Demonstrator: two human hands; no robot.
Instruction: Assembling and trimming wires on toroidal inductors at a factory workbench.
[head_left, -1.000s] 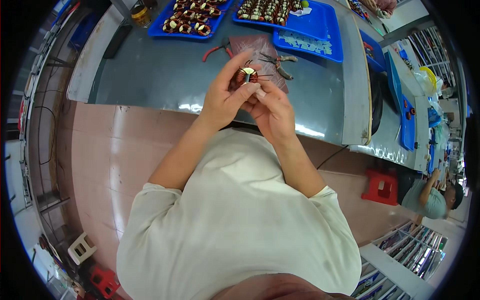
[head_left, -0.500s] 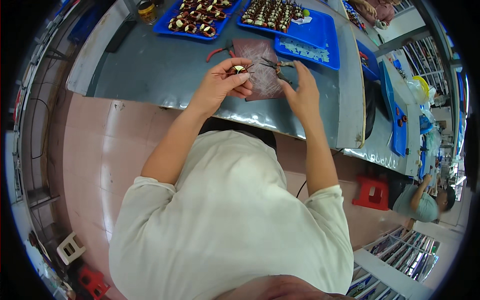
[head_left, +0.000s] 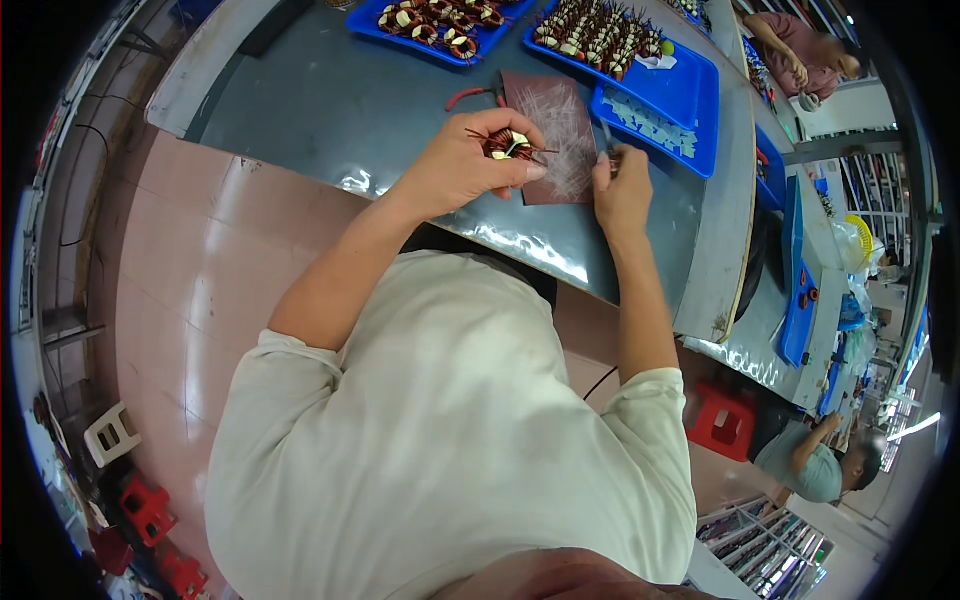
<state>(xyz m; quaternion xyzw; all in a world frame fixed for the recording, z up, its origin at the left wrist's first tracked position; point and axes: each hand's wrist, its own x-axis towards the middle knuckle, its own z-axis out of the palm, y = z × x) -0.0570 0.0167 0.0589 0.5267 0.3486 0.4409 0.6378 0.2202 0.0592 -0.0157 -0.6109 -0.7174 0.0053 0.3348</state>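
Observation:
My left hand (head_left: 475, 160) pinches a ring-shaped coil (head_left: 507, 146) wound with reddish-brown copper wire. A pale piece sits across the coil, and thin wire ends stick out from it. My right hand (head_left: 624, 195) is closed on a pair of pliers (head_left: 613, 160) at the right edge of the scratched brown mat (head_left: 556, 130). Most of the pliers is hidden by the fingers, and a blurred greyish part points up and away. The coil is held above the mat's left side, apart from the right hand. Behind my left hand lies a red-handled tool (head_left: 468, 97), partly covered.
Blue trays of similar coils stand at the far left (head_left: 372, 22) and far right (head_left: 690, 62). Below the latter, another blue tray (head_left: 704, 160) holds pale translucent pieces. A raised ledge (head_left: 715, 260) borders the grey table (head_left: 300, 120). Two people (head_left: 800, 60) (head_left: 822, 462) sit to the right.
My right hand has closed on the pliers that lay on the mat and drawn them to its right edge. My left hand still holds the coil. The whole view has shifted.

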